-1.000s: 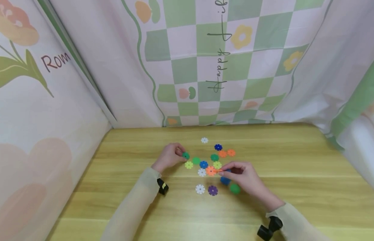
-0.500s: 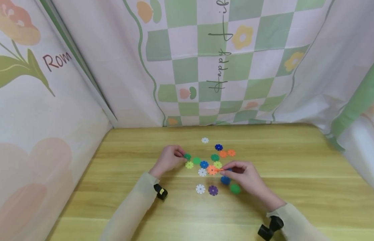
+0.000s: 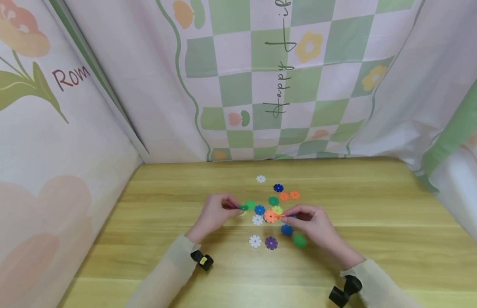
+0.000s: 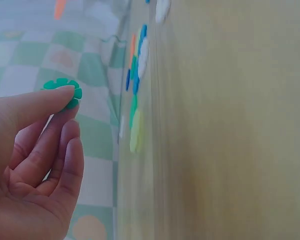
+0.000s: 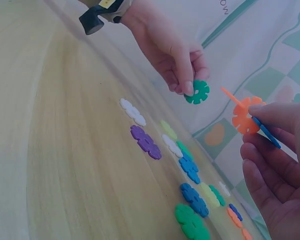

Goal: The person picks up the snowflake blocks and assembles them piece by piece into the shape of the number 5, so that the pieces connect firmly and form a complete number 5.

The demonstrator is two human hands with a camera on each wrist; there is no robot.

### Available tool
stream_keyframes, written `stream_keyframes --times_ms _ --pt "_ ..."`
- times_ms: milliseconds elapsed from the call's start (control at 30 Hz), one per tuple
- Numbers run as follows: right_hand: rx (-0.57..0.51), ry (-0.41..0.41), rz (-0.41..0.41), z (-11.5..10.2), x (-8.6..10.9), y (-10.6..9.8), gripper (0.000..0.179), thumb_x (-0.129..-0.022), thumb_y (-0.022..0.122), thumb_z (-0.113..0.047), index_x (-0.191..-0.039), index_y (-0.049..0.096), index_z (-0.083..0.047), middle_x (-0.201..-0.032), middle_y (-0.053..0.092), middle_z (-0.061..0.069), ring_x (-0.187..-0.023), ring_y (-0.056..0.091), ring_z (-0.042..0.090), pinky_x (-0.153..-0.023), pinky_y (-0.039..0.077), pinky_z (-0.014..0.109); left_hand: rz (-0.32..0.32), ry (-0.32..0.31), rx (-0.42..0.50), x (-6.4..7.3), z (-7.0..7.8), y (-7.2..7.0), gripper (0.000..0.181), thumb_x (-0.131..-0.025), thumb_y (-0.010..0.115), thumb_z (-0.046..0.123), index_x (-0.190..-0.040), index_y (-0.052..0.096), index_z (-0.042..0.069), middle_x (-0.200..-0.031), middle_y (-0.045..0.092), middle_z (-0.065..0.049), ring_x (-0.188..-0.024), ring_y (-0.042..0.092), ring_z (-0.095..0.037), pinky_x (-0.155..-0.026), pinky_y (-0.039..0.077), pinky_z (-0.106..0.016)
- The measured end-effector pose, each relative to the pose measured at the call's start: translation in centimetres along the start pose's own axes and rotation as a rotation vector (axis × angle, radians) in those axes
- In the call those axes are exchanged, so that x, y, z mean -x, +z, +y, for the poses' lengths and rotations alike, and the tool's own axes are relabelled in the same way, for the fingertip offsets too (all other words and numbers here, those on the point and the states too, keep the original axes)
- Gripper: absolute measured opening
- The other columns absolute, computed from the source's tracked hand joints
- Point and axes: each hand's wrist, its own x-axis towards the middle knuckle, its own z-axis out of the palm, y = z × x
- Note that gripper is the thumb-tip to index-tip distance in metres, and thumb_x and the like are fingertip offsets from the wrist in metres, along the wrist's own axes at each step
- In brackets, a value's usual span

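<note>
In the head view my left hand (image 3: 219,212) pinches a dark green snowflake disc (image 3: 243,207) above the table, left of the scattered discs. The left wrist view has this notched green disc (image 4: 62,83) between thumb and fingertips. My right hand (image 3: 314,223) pinches a joined piece. Up close in the right wrist view, the piece has an orange snowflake disc (image 5: 241,121), an orange part seen edge-on and a blue snowflake disc (image 5: 266,134) set across it. A gap separates the green disc from the joined piece. Both hands are raised off the tabletop.
Several loose snowflake discs lie on the wooden table (image 3: 177,282), among them a purple disc (image 3: 271,243), a white disc (image 3: 255,241), a green disc (image 3: 299,241) and a dark blue disc (image 3: 278,188). A checked curtain (image 3: 269,85) hangs behind the table.
My left hand has moved slightly toward the person and to the right with the green disc, which now appears more edge-on. The right hand has barely moved with its joined piece.
</note>
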Motion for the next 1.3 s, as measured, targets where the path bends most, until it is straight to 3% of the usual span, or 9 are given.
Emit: stream_keyframes --times_ms 200,433,733,1100,1300 --pt "-0.015 0.013 0.000 0.1 0.1 0.0 0.015 -0.091 0.078 -0.015 -0.103 0.076 -0.006 -0.100 0.073 0.008 -0.088 0.068 0.025 -0.077 0.058 0.036 -0.012 0.041 0.044 1.1 0.8 0.8 0.012 -0.085 0.084 0.009 -0.090 0.074 0.014 -0.086 0.071 0.006 -0.078 0.067 -0.015 -0.070 0.058 -0.030" --pt "-0.014 0.006 0.006 0.0 0.1 0.1 0.014 -0.091 0.078 -0.014 -0.103 0.076 -0.006 -0.100 0.074 0.008 -0.088 0.069 0.025 -0.076 0.058 0.035 -0.033 0.063 0.033 2.0 2.1 1.8 0.010 -0.087 0.083 0.013 -0.091 0.076 0.017 -0.086 0.070 0.010 -0.080 0.067 -0.011 -0.072 0.057 -0.029" --pt "-0.010 -0.003 -0.009 -0.6 0.3 0.3 0.014 -0.089 0.080 -0.014 -0.101 0.076 -0.007 -0.098 0.073 0.007 -0.088 0.067 0.040 -0.073 0.059 0.036 -0.047 0.089 0.052 2.3 2.6 2.4 0.011 -0.086 0.082 0.010 -0.091 0.076 0.017 -0.085 0.070 0.010 -0.081 0.067 -0.011 -0.073 0.058 -0.029" --pt "-0.010 0.001 -0.029 -0.7 0.3 0.4 0.015 -0.089 0.080 -0.015 -0.102 0.076 -0.007 -0.098 0.073 0.008 -0.089 0.067 0.041 -0.075 0.058 0.033 -0.056 0.097 0.042 2.5 2.9 2.7 0.010 -0.088 0.081 0.011 -0.094 0.075 0.018 -0.088 0.070 0.011 -0.082 0.066 -0.009 -0.074 0.057 -0.028" --pt "0.017 -0.027 -0.057 -0.9 0.2 0.4 0.020 -0.091 0.078 -0.016 -0.110 0.075 -0.008 -0.104 0.072 0.007 -0.090 0.068 0.032 -0.076 0.058 0.032 -0.070 0.109 0.065 2.5 3.1 2.9 0.010 -0.090 0.079 0.010 -0.097 0.075 0.016 -0.090 0.070 0.010 -0.084 0.067 -0.010 -0.077 0.057 -0.028"
